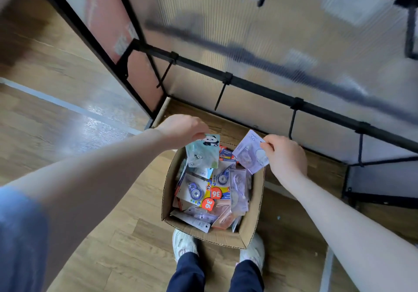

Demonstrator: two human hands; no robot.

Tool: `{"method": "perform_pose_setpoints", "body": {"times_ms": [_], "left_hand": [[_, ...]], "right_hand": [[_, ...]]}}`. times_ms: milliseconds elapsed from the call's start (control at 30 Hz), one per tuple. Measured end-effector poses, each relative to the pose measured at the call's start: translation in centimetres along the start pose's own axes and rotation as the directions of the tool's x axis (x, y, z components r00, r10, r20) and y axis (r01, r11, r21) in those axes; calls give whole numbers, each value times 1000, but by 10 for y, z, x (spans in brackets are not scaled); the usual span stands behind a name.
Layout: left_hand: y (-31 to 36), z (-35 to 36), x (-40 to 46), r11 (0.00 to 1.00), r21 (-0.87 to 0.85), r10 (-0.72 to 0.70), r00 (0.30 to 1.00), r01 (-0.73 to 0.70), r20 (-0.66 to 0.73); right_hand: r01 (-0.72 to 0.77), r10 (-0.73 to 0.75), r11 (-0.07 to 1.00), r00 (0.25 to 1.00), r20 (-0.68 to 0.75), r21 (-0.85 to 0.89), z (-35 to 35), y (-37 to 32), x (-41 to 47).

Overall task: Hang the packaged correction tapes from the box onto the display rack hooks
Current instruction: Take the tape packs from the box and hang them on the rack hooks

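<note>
An open cardboard box [253, 221] stands on the floor between my feet, full of several packaged correction tapes [210, 192]. My left hand [181, 128] pinches the top edge of a pale green panda-print package [203, 151] above the box's far side. My right hand [285, 153] grips a lilac package [248, 151] by its upper right corner, also just above the box. The black display rack rail [260, 83] runs diagonally beyond my hands, with bare hooks [220, 95] [292, 123] pointing toward me.
Ribbed translucent panels [248, 31] back the rack. A black upright frame post [95, 40] stands at the left, and a lower black frame [373, 194] sits at the right. Wood-look flooring [79, 133] surrounds the box. My white shoes [183, 244] touch the box's near side.
</note>
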State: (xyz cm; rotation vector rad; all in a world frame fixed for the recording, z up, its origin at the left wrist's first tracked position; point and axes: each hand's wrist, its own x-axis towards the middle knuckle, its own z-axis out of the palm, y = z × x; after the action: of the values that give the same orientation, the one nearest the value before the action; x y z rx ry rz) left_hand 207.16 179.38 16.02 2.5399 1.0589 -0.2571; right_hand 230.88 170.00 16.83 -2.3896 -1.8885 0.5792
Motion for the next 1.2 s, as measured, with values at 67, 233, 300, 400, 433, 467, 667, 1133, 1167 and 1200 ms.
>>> {"method": "perform_pose_setpoints", "body": {"times_ms": [67, 233, 300, 400, 433, 467, 667, 1133, 1167, 1200], "left_hand": [[8, -27, -7, 1000, 25, -18, 1000, 18, -12], [29, -112, -23, 995, 93, -33, 996, 40, -84], [37, -150, -30, 996, 85, -4, 988, 17, -152], [50, -204, -40, 994, 107, 26, 973, -2, -228], [55, -221, -45, 993, 120, 33, 970, -4, -242], [61, -237, -50, 991, 130, 45, 965, -12, -258], [81, -319, -90, 987, 155, 102, 927, -48, -361], [79, -432, -163, 975, 219, 54, 895, 49, -443], [79, -436, -166, 975, 216, 49, 891, 55, -451], [79, -440, -168, 975, 214, 41, 887, 66, -459]], "right_hand": [[29, -29, 1000, 999, -32, -8, -31, -4, -8], [64, -60, 997, 989, -132, 31, -108, -8, -28], [67, -63, 998, 984, -169, 18, -141, -11, -34], [57, -63, 998, 971, -232, -31, -191, -23, -47], [58, -66, 998, 965, -255, -38, -206, -27, -53], [61, -68, 998, 959, -274, -34, -222, -31, -59], [92, -96, 995, 937, -335, -29, -304, -57, -79], [381, -331, 924, 771, -544, -22, -412, -155, -74], [396, -340, 918, 757, -557, -23, -419, -162, -73], [414, -349, 910, 742, -572, -18, -426, -168, -72]]}}
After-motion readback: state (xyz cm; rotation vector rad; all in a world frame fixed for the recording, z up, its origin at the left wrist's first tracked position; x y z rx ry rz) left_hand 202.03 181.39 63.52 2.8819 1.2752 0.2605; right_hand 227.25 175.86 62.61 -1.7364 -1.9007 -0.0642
